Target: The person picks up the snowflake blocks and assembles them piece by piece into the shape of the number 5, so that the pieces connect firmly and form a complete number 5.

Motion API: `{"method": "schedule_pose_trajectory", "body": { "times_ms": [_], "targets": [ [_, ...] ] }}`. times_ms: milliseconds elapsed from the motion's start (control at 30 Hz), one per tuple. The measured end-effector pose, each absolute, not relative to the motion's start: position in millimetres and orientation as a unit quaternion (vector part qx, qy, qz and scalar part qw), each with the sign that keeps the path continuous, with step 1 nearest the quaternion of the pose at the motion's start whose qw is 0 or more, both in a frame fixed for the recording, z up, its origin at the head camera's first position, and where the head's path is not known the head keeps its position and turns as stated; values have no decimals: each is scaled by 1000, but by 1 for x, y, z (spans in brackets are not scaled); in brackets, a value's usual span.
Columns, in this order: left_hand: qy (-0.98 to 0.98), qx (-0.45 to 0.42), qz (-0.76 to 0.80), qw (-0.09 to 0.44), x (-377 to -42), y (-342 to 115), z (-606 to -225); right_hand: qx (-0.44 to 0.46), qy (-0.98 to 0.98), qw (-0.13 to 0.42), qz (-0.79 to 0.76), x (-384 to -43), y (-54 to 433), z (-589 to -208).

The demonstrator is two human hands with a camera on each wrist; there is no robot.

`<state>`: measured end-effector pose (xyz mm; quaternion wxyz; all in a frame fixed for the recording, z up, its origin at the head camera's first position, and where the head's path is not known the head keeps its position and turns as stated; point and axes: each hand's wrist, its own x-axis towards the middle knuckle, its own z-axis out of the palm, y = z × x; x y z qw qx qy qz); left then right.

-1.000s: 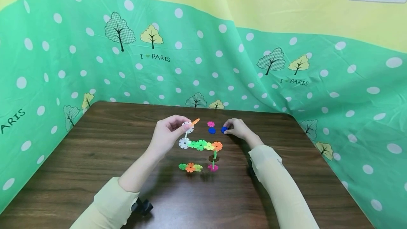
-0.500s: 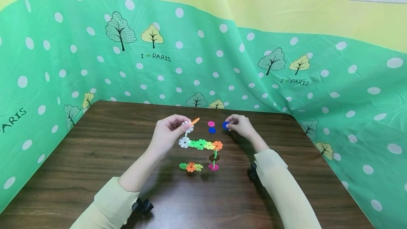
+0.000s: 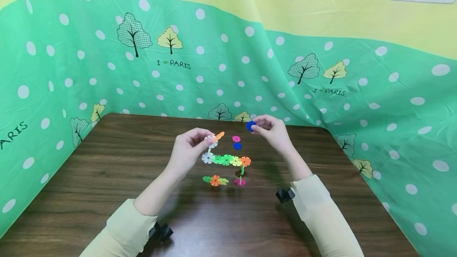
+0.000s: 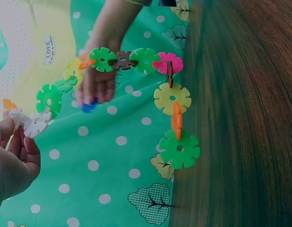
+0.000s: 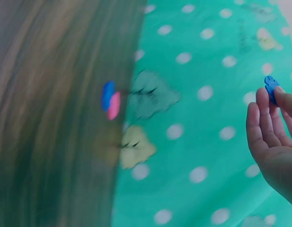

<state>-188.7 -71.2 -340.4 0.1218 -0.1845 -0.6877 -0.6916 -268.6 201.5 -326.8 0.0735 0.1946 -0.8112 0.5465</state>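
Observation:
My left hand (image 3: 189,152) pinches a white snowflake disc (image 3: 213,142) at one end of a linked chain. An orange disc (image 3: 219,136) sticks out just beyond its thumb. The chain bends through white, green, yellow, orange, brown and pink discs; its green end disc (image 4: 180,149) shows in the left wrist view. My right hand (image 3: 274,132) holds a blue snowflake disc (image 3: 250,126) between thumb and fingers, raised above the table and apart from the chain. In the right wrist view that same blue disc (image 5: 271,89) is seen nearly edge-on.
A pink disc (image 3: 236,139) and another blue disc (image 3: 237,146) lie on the brown wooden table (image 3: 107,169), between the hands. A green dotted curtain (image 3: 200,62) rises behind the table. Black wrist-worn devices show below both sleeves.
The right hand has lifted the blue disc off the table and raised it. The left hand keeps its grip on the chain, whose hanging lower part has swung slightly upward in the head view.

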Motion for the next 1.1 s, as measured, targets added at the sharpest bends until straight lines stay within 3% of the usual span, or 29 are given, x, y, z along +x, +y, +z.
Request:
{"method": "schedule_pose_trajectory", "body": {
  "times_ms": [167, 667, 833, 1100],
  "targets": [
    [-681, -189, -695, 129, -189, -70, -340, 216, -792, 101, 562, -241, 187, -305],
    [-682, -215, -683, 148, -168, -64, -311, 256, -741, 155, 601, -200, 159, -292],
    [-689, -225, -673, 151, -166, -64, -311, 280, -745, 187, 576, -191, 150, -294],
    [-700, -234, -657, 156, -165, -64, -309, 294, -735, 194, 579, -188, 143, -297]
  ]
}}
